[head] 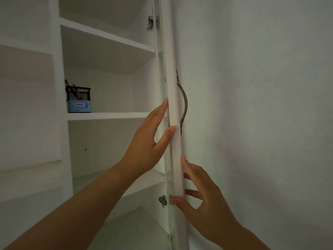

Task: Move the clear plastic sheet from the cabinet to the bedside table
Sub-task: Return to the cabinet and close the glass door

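I see no clear plastic sheet on the visible shelves. The white cabinet (108, 116) stands open in front of me. Its door (173, 87) is swung out and seen edge-on, with a curved metal handle (184, 105) on its outer face. My left hand (149, 141) lies flat against the door's inner side at handle height, thumb on the edge. My right hand (203, 192) holds the door edge lower down, thumb on the inner side and fingers spread behind the outer face.
A black mesh organiser (78, 94) with pens and a blue box (79, 106) in front of it sit at the left of the middle shelf. Metal hinges (163, 200) show on the cabinet's right side. A plain white wall (261, 105) lies close behind the door.
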Available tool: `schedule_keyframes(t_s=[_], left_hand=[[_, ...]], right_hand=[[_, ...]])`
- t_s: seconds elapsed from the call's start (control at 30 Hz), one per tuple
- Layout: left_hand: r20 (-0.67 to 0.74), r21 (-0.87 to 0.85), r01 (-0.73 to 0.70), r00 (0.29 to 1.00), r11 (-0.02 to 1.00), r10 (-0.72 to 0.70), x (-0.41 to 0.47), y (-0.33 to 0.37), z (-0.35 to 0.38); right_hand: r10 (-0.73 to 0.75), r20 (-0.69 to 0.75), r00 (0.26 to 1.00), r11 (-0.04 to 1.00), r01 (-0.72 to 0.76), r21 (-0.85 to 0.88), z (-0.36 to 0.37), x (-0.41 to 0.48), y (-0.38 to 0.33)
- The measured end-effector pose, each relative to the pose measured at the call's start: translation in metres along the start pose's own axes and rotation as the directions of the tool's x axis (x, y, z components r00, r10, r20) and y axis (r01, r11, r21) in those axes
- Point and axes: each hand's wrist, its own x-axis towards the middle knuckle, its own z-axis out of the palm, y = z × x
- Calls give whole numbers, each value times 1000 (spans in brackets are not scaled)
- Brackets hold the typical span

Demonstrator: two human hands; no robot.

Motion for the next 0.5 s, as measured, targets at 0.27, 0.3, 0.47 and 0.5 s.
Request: schedule_keyframes(t_s=[0.27, 0.3, 0.47, 0.5], left_hand=[[-9, -86, 18, 1000, 996, -19, -18, -25, -46], [-6, -97, 23, 1000, 995, -23, -21, -29, -51], [17, -79, 96, 995, 992, -95, -34, -52, -77], [11, -61, 108, 994, 992, -108, -35, -58, -84]], right_hand=[[-51, -28, 998, 998, 50, -26, 57, 12, -16], [-58, -25, 998, 998, 57, -40, 65, 14, -18], [-62, -33, 998, 993, 58, -103, 103, 24, -23], [-63, -30, 998, 992, 60, -108, 112, 26, -23]])
